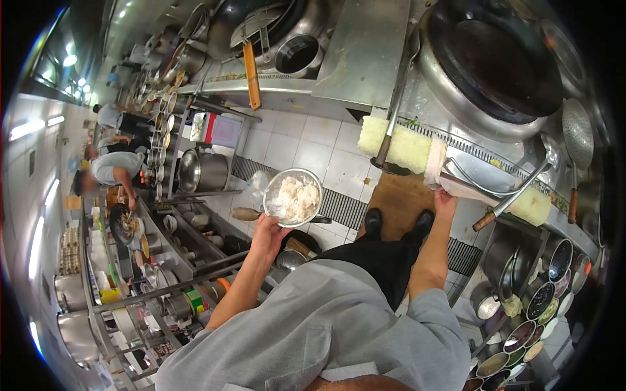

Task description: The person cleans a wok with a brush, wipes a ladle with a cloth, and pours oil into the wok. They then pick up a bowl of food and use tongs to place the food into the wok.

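My left hand [266,240] grips the lower edge of a round metal bowl [274,214], held out over the floor. In the bowl lie whitish, floury-looking pieces of food [297,198]. My right hand [445,203] is at the counter's front edge, fingers curled, just below a pale cloth [435,161]. What those fingers hold, if anything, is hidden. Near that hand, a ladle [385,151] rests across a yellowish towel roll [405,140] on the edge. Beyond the counter edge sits a large dark wok [492,65].
A brown mat [394,202] lies under my feet on white tiles. Seasoning containers [541,300] stand at the right. Another wooden-handled tool [251,72] juts from the far stove. Metal shelving [202,254] fills the left, where co-workers [114,166] stand, one with a pan [124,221].
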### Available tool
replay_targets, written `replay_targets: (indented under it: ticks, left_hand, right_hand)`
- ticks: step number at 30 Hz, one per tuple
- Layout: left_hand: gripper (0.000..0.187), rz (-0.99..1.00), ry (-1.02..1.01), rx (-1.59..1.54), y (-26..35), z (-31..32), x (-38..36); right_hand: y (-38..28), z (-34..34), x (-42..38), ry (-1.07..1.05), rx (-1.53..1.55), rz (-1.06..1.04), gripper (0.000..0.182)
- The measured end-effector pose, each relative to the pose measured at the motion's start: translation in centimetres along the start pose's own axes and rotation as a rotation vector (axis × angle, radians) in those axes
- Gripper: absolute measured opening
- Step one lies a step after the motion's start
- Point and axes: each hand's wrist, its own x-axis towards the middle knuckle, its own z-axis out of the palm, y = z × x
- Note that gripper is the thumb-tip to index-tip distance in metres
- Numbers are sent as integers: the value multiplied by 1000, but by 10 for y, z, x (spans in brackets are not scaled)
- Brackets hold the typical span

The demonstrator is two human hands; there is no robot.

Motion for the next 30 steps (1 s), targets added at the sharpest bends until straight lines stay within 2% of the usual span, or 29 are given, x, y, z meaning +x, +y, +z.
replay_targets:
  ticks: [2,6,8,10,13,15,17,20,21,23,25,30]
  left_hand:
    - [36,-6,-5,8,0,0,1]
    - [35,-12,-14,13,2,3,1]
    - [34,-7,-5,7,0,3,2]
    - [34,-6,-4,6,-1,4,2]
    - [34,-6,-12,7,-1,4,2]
    - [34,-7,-20,4,0,3,2]
    - [34,-3,-23,-2,0,2,3]
    - [43,-19,-31,18,-1,-2,5]
    - [48,-28,-33,30,0,-1,4]
    - [39,3,-32,-6,1,6,2]
    - [35,15,-36,-25,1,9,2]
    - [36,-8,-29,-23,0,5,3]
  right_hand:
    - [-3,4,2,49,133,77,27]
    - [-7,24,-4,206,121,57,26]
    - [-6,33,-8,186,100,-1,25]
    - [1,14,5,65,41,-84,23]
    - [8,-6,12,14,-122,-180,23]
    - [15,-33,31,-110,-642,-520,25]
    - [12,-44,35,-154,-1005,-687,26]
    - [4,-45,30,-108,-1172,-647,27]
    - [6,-44,28,-97,-1135,-616,27]
    - [4,-38,27,-67,-716,-420,27]
    - [-1,9,-5,-29,37,-77,26]
    - [-9,3,12,23,140,27,27]
